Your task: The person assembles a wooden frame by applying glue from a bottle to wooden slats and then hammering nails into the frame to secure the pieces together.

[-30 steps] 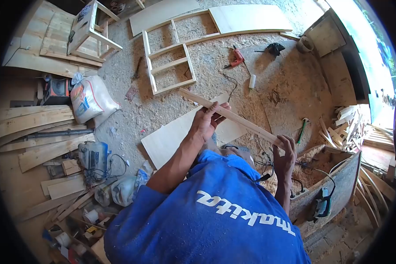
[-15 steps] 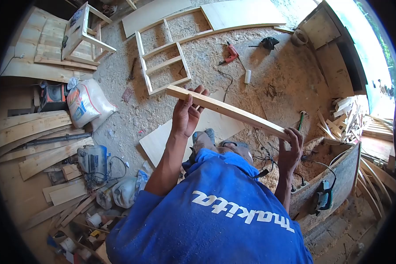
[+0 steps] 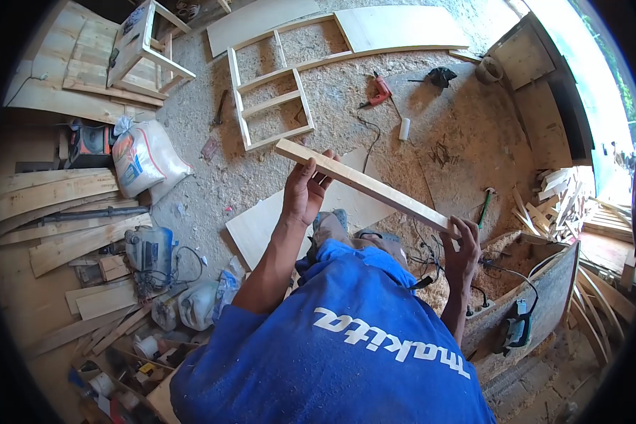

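Observation:
A light wooden batten slants across the view in front of my chest, its far-left end higher in the picture. My left hand is closed around it near that end, thumb on the near side and fingers beyond. At the opposite end, my right hand grips the tip between thumb and fingers. Below the batten, a pale plywood sheet lies on the floor by my feet. Farther out rests a wooden frame with crosspieces, partly covered by a panel.
A red drill with its cord and a white cylinder lie on the dusty floor. On the right stands a wooden box with sawdust and cables. Stacked boards, a white sack and clear jugs occupy the left.
Both hands keep hold of the batten, which has tilted slightly, showing more of its side face. The surroundings have shifted a little rightward at the top as the view turned.

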